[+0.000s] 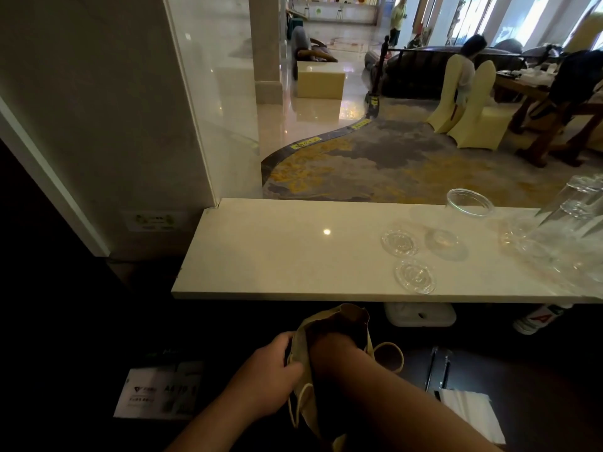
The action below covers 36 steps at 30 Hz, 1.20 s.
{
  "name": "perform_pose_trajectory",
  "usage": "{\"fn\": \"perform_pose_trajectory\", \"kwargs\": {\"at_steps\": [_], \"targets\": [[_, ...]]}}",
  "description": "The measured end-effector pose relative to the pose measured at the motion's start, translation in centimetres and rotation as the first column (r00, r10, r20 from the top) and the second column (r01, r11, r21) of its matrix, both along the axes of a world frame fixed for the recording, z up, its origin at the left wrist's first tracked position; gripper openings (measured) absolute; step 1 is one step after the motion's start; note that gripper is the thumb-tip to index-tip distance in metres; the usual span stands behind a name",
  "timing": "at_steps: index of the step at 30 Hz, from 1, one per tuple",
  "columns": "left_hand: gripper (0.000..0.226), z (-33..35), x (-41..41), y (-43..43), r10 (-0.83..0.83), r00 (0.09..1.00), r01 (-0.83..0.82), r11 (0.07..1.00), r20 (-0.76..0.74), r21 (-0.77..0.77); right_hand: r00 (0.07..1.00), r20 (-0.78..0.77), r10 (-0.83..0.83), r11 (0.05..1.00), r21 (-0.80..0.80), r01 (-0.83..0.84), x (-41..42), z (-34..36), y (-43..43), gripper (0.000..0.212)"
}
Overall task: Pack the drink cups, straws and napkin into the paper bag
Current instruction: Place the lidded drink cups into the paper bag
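A brown paper bag [339, 324] stands on the dark lower surface below the counter, its mouth open toward me. My left hand [270, 376] pinches the bag's left rim. My right hand [329, 350] reaches down into the bag, and its fingers are hidden inside, so I cannot tell what they hold. One twisted paper handle [390, 355] sticks out to the right. Two dark straws [439, 370] lie to the right of the bag. A white napkin [470, 415] lies just in front of the straws. No drink cup shows outside the bag.
A pale stone counter [293, 256] runs across above the bag. On its right part are clear glass coasters [399, 243], a glass jar [470, 203] and stacked glasses [574, 207]. A white labelled paper pack [156, 393] lies at the lower left.
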<state>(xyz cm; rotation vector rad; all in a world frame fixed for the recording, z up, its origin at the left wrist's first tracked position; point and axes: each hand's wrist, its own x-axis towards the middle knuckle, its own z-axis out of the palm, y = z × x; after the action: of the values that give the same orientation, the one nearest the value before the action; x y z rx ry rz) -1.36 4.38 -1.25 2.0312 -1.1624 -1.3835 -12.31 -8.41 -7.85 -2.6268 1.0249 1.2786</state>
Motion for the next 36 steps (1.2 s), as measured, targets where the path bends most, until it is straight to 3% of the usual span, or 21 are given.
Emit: {"fn": "perform_pose_trajectory", "kwargs": {"at_steps": [4, 16, 24, 26, 28, 31, 33, 36], "targets": [[0.064, 0.0, -0.1, 0.1, 0.001, 1.0, -0.001, 1.0, 0.011, -0.006, 0.99, 0.098, -0.106, 0.994, 0.012, 0.105, -0.6, 0.0, 0.3, 0.057], [0.063, 0.8, -1.0, 0.0, 0.0, 1.0, 0.001, 1.0, 0.027, -0.025, 0.975, 0.094, -0.201, 0.979, 0.042, 0.198, -1.6, 0.2, 1.4, 0.057], [0.053, 1.1, -0.2, -0.1, -0.009, 1.0, 0.009, 0.999, 0.021, -0.035, 0.98, 0.161, -0.115, 0.99, 0.101, 0.099, -1.4, 4.7, 1.3, 0.041], [0.053, 1.2, 0.1, -0.1, -0.014, 1.0, 0.014, 0.999, 0.001, -0.04, 0.964, 0.244, -0.107, 0.99, 0.121, 0.079, -1.8, 6.2, 1.4, 0.032], [0.059, 1.2, 0.3, -0.1, -0.024, 0.999, 0.023, 0.999, -0.021, -0.042, 0.919, 0.39, -0.063, 0.997, 0.061, 0.043, -2.4, 7.9, 1.9, 0.025], [0.063, 1.2, 0.6, -0.3, -0.043, 0.999, 0.042, 0.998, -0.019, -0.047, 0.759, 0.649, 0.048, 0.992, -0.123, 0.042, -3.8, 10.6, 2.5, 0.024], [0.065, 1.4, 0.6, -0.5, -0.058, 0.998, 0.059, 0.997, 0.022, -0.049, 0.669, 0.736, 0.101, 0.976, -0.203, 0.076, -5.1, 12.7, 2.5, 0.023], [0.063, 1.7, 0.4, -0.7, -0.087, 0.994, 0.089, 0.995, 0.063, -0.037, 0.62, 0.782, 0.068, 0.944, -0.251, 0.213, -7.9, 14.5, 1.6, 0.019]]}}
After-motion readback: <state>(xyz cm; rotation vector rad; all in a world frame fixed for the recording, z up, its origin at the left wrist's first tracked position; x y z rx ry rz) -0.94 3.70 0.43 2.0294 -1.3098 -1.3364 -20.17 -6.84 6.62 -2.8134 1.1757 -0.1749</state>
